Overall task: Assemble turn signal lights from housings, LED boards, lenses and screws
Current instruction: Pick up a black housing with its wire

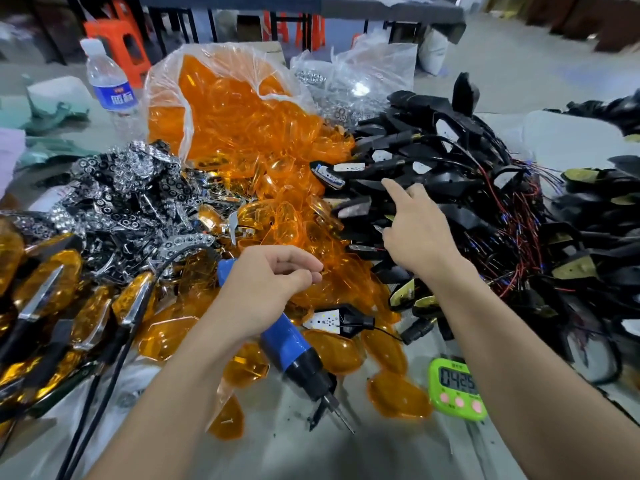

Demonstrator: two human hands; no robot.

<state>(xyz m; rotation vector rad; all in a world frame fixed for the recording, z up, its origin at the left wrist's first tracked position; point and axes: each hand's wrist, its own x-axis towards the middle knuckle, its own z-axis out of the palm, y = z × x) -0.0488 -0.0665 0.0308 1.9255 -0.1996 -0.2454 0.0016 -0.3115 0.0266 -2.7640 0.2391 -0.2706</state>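
The right hand point(415, 233), forefinger out and empty, reaches onto the black housings point(467, 188) heaped at right, the left hand point(273, 285) curled above the blue screwdriver point(291, 344), pinching something or nothing, I can't tell; picking a housing seems the step, one pulled free of tangled wires point(512, 216).

Two bare forearms point(166, 393) reach forward from the bottom edge, the right one stretched farther ahead. The left hand point(273, 282) lies back upward, its fingers curled into a loose fist, thumb tip pressed against the first finger; whether anything is pinched there cannot be told. The right hand point(417, 226) is also back upward, its forefinger point(394, 188) stretched straight out, the other fingers bent downward.
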